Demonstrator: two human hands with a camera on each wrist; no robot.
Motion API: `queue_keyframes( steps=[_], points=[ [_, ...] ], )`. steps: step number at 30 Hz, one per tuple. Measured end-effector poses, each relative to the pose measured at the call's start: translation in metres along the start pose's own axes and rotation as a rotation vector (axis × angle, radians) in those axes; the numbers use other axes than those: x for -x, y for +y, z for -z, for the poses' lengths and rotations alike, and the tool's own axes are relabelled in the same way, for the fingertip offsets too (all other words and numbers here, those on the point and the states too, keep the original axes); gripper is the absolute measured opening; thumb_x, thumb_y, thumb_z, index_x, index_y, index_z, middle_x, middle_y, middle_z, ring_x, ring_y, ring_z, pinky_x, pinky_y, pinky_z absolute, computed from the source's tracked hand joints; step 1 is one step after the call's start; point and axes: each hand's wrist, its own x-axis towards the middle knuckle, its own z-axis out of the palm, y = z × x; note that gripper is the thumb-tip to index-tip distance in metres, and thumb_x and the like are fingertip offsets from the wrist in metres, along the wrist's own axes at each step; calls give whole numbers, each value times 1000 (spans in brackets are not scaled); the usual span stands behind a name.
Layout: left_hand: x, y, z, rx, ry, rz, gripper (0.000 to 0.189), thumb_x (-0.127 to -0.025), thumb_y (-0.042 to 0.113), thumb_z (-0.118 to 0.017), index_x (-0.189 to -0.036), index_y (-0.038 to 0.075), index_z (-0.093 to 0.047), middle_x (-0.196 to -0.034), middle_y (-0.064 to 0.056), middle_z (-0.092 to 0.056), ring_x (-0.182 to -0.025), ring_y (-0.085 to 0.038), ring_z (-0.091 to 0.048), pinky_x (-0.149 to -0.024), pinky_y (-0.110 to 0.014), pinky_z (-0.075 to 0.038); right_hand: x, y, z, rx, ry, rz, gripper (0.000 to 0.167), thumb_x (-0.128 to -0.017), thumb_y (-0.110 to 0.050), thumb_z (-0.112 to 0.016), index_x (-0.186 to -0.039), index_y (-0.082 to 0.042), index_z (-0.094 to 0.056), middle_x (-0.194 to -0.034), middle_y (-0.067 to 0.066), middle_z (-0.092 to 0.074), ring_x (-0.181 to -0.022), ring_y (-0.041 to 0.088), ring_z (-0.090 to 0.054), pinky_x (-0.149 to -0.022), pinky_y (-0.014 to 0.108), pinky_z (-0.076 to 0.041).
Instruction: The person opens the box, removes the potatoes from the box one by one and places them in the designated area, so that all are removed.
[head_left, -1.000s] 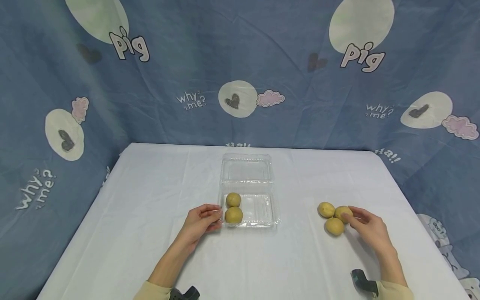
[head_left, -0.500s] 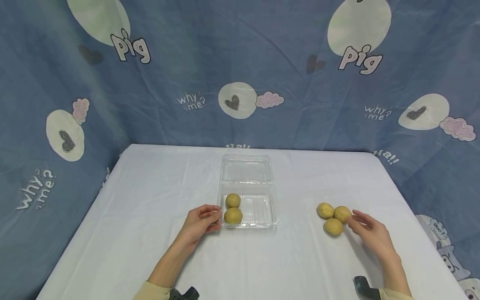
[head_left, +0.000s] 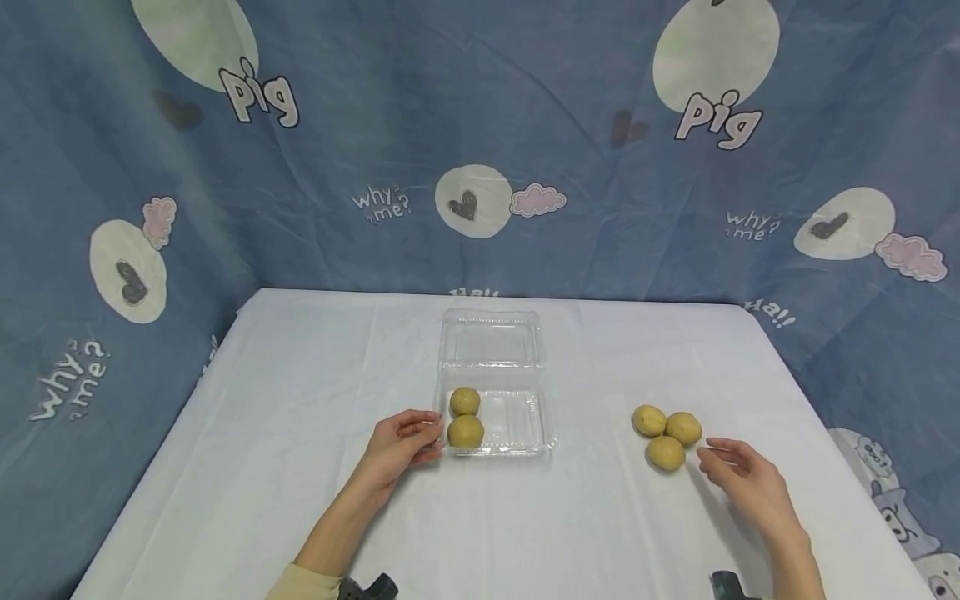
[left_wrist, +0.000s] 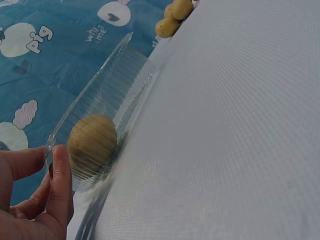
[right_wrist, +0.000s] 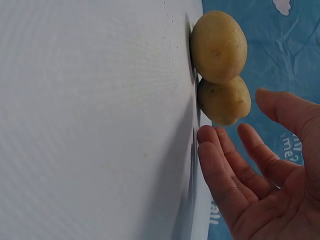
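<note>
A clear plastic clamshell container point(head_left: 517, 421) lies with its lid point(head_left: 491, 337) folded back. Two yellow potatoes sit along its left side, a nearer potato point(head_left: 466, 432) and a farther potato point(head_left: 465, 401). My left hand point(head_left: 405, 440) pinches the container's left rim between thumb and fingers; the left wrist view shows this pinch at the rim point(left_wrist: 49, 150). To the right, three potatoes point(head_left: 665, 453) are grouped on the cloth. My right hand point(head_left: 750, 487) is just right of them, holding nothing. In the right wrist view its fingers point(right_wrist: 220, 175) are loosely spread below two potatoes point(right_wrist: 219, 47).
A white cloth point(head_left: 592, 517) covers the table. Behind and beside it hangs a blue printed curtain point(head_left: 337, 167). Each wrist carries a dark camera mount, such as the left mount point(head_left: 369, 588).
My right hand has drawn back from the rightmost potato, toward me and slightly right, and its fingers have come off it. The left hand stays at the container's rim.
</note>
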Motion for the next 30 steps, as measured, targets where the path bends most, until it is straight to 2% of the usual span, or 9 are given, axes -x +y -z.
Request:
queue_keyframes(
  steps=[3, 10, 13, 19, 30],
  points=[
    [0, 0, 0, -1, -4, -2, 26, -90, 0, -68, -114, -8, -61, -87, -10, -64, -75, -18, -65, -68, -28, -60, 3, -1, -1, 8, -1, -20, 68, -95, -52, -57, -135, 2, -47, -120, 21, -63, -97, 20, -67, -72, 22, -54],
    [1, 1, -1, -5, -1, -3, 26, -90, 0, -68, -114, -8, -61, -87, -11, -64, -75, -18, -65, -68, -28, -60, 9, -1, -2, 21, -11, -29, 67, -95, -55, -55, -131, 3, -52, -117, 18, -65, -97, 21, -66, -78, 32, -57],
    [1, 1, -1, -7, 1, -4, 27, -90, 0, -69, -114, -8, -61, -88, -11, -64, -76, -18, -65, -69, -28, -60, 12, -2, -4, 12, -18, -43, 64, -95, -53, -56, -127, 3, -55, -113, 16, -67, -95, 19, -66, -79, 33, -58],
    [1, 1, 0, -6, 0, -2, 28, -89, 1, -69, -114, -8, -61, -88, -11, -64, -76, -17, -65, -69, -28, -60, 18, -4, -6, -21, -47, -58, 59, -97, -48, -58, -122, 5, -58, -106, 12, -70, -89, 14, -66, -73, 25, -58],
    [2, 3, -1, -14, 3, -1, 28, -89, 2, -70, -114, -8, -61, -88, -12, -64, -76, -18, -65, -69, -28, -60, 26, -8, -9, -11, -58, 39, 53, -96, -44, -61, -122, 2, -63, -106, 10, -71, -90, 10, -67, -74, 20, -54]
  ],
)
